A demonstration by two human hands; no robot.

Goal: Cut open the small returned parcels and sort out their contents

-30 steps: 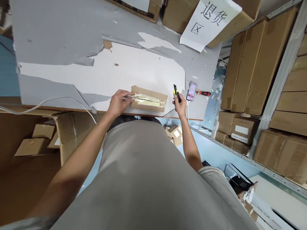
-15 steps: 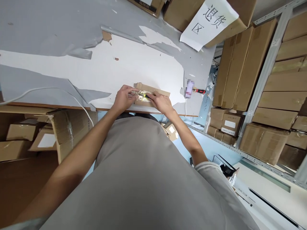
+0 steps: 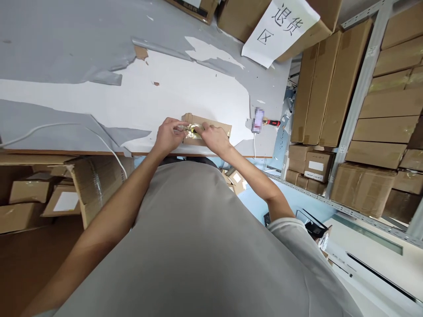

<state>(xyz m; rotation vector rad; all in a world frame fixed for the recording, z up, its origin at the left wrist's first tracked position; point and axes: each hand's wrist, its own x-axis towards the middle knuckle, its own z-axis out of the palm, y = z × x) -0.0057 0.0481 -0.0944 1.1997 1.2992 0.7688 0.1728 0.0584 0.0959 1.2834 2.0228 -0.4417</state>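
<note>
A small flat cardboard box (image 3: pixel 224 127) with shiny clear tape across its top lies near the front edge of the worktable (image 3: pixel 158 101). My left hand (image 3: pixel 169 137) grips its left end, fingers bent around the taped part. From the right, my right hand (image 3: pixel 214 138) is closed over a slim black and yellow-green tool (image 3: pixel 193 130) above the tape. Most of this tool is hidden by my fingers, and I cannot make out its kind.
A phone-like blurred thing (image 3: pixel 257 119) with a white cable and a red-and-black handle (image 3: pixel 273 123) lie to the right. A large carton with a paper sign (image 3: pixel 280 31) stands behind. Shelves of cartons (image 3: pixel 380 132) rise at right; an open carton (image 3: pixel 99 176) sits below left.
My right hand has slid a little left along the tool, toward my left hand, covering more of it. The left hand keeps its place on the box. The view has shifted slightly.
</note>
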